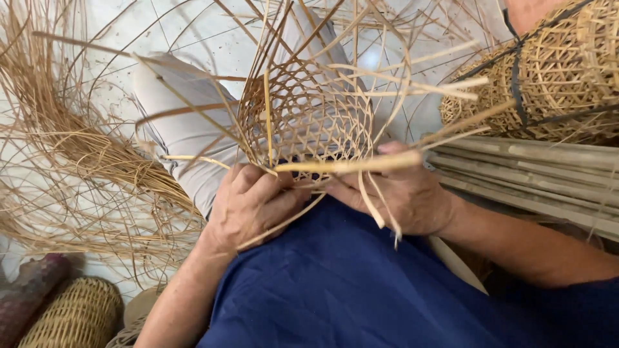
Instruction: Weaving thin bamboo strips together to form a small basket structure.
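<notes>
- We hold a half-woven basket (pixel 309 119) of thin cane strips over our lap, its open lattice facing us and loose strip ends fanning out above and to both sides of it.
- Our left hand (pixel 248 206) sits just below the basket's lower edge, fingers curled tight around a few strips there.
- Our right hand (pixel 403 193) lies at the basket's lower right, thumb and fingers pinching a flat, wider strip (pixel 351 165) that runs across under the weave.
- Left of the basket a heap of loose cane (pixel 71 161) spreads over the pale floor; right of it lie stacked split canes (pixel 535 174) and a finished basket (pixel 554 77).
- Well below and left of the basket stands a small woven basket (pixel 77 316).
- Risks, as we judge them: the flat strip could kink or snap if bent too sharply at the weave's edge.
- If the left grip slackens, the springy strips may slide out and loosen the lattice.
- The free ends near the right hand look sharp enough to jab the fingers.
</notes>
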